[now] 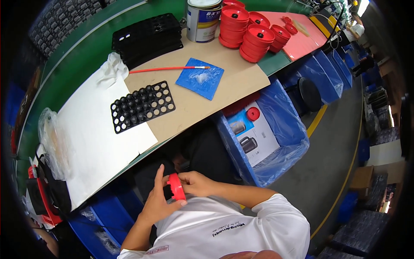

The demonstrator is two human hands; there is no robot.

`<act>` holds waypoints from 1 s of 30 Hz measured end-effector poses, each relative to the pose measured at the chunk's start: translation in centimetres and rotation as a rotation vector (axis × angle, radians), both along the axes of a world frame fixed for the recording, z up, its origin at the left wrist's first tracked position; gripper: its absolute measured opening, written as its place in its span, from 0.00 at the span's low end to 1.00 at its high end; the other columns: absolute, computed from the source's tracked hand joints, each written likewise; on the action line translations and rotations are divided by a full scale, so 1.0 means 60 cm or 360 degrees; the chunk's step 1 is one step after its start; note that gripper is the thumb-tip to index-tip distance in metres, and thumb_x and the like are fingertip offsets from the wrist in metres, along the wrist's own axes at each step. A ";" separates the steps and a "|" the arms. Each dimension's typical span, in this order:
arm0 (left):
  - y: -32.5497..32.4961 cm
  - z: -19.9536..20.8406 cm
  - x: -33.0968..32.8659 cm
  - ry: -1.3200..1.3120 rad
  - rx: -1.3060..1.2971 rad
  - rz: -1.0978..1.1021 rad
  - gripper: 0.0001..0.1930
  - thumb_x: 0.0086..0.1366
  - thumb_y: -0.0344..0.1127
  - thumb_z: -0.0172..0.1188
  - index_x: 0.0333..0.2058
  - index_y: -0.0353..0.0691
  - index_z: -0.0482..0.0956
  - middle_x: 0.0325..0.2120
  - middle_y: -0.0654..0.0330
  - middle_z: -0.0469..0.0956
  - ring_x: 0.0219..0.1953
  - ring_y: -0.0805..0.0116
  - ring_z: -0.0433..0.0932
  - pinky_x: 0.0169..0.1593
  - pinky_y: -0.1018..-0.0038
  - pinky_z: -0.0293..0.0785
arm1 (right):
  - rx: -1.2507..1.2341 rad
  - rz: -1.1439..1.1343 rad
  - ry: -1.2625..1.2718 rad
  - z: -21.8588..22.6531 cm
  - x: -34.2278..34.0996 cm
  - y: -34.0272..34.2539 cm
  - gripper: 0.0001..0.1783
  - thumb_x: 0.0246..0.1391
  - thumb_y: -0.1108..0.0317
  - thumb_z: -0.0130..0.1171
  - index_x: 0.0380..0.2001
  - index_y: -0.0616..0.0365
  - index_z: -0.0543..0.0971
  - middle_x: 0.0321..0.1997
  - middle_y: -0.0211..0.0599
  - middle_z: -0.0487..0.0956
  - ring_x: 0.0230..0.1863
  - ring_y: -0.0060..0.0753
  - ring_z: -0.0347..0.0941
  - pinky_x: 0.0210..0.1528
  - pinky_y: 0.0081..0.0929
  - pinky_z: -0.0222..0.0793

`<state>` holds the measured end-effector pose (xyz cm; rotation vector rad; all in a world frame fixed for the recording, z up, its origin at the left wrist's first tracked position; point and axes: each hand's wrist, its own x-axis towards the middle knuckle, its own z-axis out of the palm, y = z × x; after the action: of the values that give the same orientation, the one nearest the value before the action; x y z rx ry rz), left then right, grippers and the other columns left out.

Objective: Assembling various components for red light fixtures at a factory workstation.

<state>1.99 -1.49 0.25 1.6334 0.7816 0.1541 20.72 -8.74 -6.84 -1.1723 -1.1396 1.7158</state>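
Note:
A red round lid (176,186) with a dark inside is held on edge in front of my body, off the table's near edge. My left hand (157,203) grips it from the left, thumb along its lower rim and a finger pointing up beside it. My right hand (197,184) holds its right side with curled fingers, which are partly hidden behind the lid. On the table, a black tray with holes (143,105) carries several small black knobs. A red-handled brush (168,69) lies across a blue square sheet (199,79) smeared with a whitish paste.
Stacked red lids (235,26) stand at the back beside a metal can (202,21) and stacked black trays (146,38). To the right, a plastic-lined blue bin (276,125) contains printed card and a red lid. A white cloth (113,71) and clear plastic bag (55,140) lie left.

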 end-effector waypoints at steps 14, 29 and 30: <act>0.005 -0.024 0.002 -0.0378 0.0296 0.0035 0.63 0.45 0.38 0.78 0.70 0.35 0.39 0.61 0.42 0.64 0.60 0.50 0.68 0.64 0.59 0.62 | 0.0377 -0.0223 -0.0324 0.022 0.014 0.004 0.11 0.59 0.67 0.58 0.41 0.63 0.77 0.36 0.37 0.78 0.38 0.32 0.75 0.43 0.30 0.71; -0.003 -0.065 0.094 -0.0832 -0.1053 0.0068 0.54 0.58 0.50 0.65 0.72 0.45 0.35 0.65 0.52 0.58 0.65 0.58 0.62 0.67 0.62 0.57 | 0.1012 -0.0947 -0.0949 0.074 0.145 -0.041 0.59 0.32 0.53 0.80 0.65 0.63 0.60 0.66 0.50 0.65 0.69 0.50 0.60 0.70 0.43 0.52; 0.009 -0.080 0.085 -0.0648 -0.0827 -0.0097 0.52 0.60 0.46 0.65 0.72 0.44 0.36 0.64 0.51 0.61 0.62 0.59 0.65 0.65 0.63 0.60 | 0.1029 -0.1239 -0.1008 0.077 0.173 -0.046 0.61 0.31 0.52 0.81 0.66 0.64 0.59 0.66 0.50 0.65 0.69 0.48 0.59 0.70 0.43 0.54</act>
<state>7.09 -0.97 -4.54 1.0818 0.4109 0.2121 31.11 -11.49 -2.23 -1.4775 -1.2164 0.3402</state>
